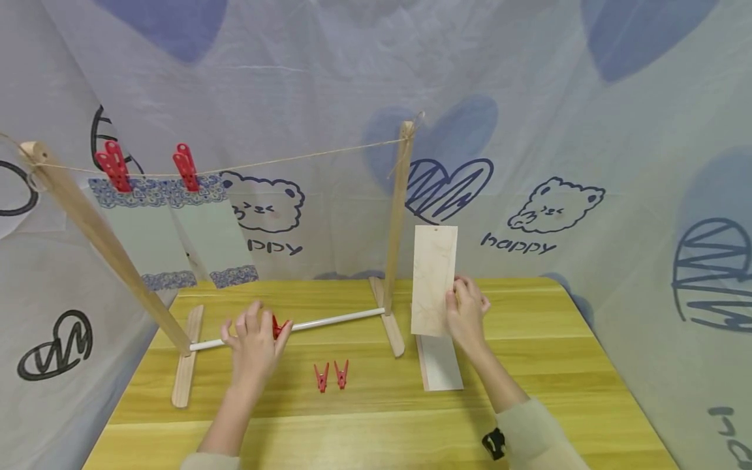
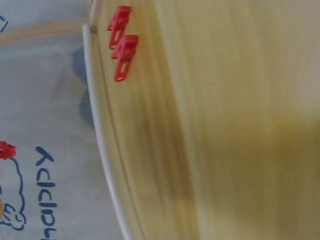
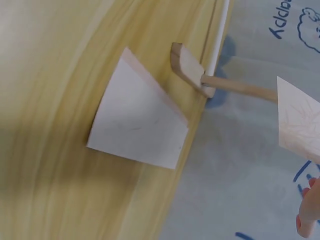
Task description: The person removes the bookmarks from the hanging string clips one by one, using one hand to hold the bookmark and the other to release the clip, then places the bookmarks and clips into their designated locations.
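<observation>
My left hand (image 1: 254,339) pinches a red clothespin (image 1: 277,328) between thumb and fingers, over the white crossbar in the head view. At the left edge of the left wrist view the same clothespin (image 2: 7,150) shows. By its right long edge my right hand (image 1: 467,310) pinches a cream paper card (image 1: 433,281), upright, with a small hole near its top and a faint pattern. Beneath it, more cards (image 1: 442,365) lie on the table. Two blue-and-white patterned cards (image 1: 143,235) hang side by side from the twine (image 1: 305,157), under two red clothespins (image 1: 187,168).
Two wooden posts (image 1: 397,215) on flat feet carry the twine, joined low down by a white rod (image 1: 343,320). Two loose red clothespins (image 1: 321,377) lie on the wood-grain table (image 1: 364,437). A small black object (image 1: 494,444) is beside the right sleeve. Printed cloth (image 1: 329,78) hangs behind.
</observation>
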`<state>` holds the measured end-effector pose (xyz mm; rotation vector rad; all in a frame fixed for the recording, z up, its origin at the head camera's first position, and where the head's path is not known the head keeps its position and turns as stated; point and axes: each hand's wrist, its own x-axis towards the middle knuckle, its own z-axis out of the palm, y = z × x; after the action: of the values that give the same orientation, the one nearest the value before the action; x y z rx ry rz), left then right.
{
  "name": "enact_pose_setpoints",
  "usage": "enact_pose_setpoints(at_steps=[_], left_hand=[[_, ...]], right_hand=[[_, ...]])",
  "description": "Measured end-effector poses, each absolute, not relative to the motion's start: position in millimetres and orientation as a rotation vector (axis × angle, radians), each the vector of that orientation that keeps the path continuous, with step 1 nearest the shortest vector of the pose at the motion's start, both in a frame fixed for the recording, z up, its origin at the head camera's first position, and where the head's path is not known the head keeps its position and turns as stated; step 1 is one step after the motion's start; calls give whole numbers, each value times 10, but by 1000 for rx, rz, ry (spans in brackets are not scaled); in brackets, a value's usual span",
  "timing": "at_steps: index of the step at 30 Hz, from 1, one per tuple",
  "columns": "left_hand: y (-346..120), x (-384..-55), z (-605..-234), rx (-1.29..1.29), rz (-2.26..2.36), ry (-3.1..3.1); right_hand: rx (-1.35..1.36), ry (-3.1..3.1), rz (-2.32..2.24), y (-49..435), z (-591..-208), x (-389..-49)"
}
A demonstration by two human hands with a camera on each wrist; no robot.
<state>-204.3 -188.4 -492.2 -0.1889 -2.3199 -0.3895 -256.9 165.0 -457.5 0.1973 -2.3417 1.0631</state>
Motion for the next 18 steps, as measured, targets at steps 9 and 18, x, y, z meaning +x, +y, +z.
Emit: enact_pose_setpoints(at_steps=[9,18], left_hand=[[-1867,-1973,-5124,-176,-390,-2379],[-1841,-1894,-5275,-140,-450,-2487]], right_hand=[[102,-2365,1079,1833,-4716,-2562],[39,-2526,1073,2001,-4857,-2527]])
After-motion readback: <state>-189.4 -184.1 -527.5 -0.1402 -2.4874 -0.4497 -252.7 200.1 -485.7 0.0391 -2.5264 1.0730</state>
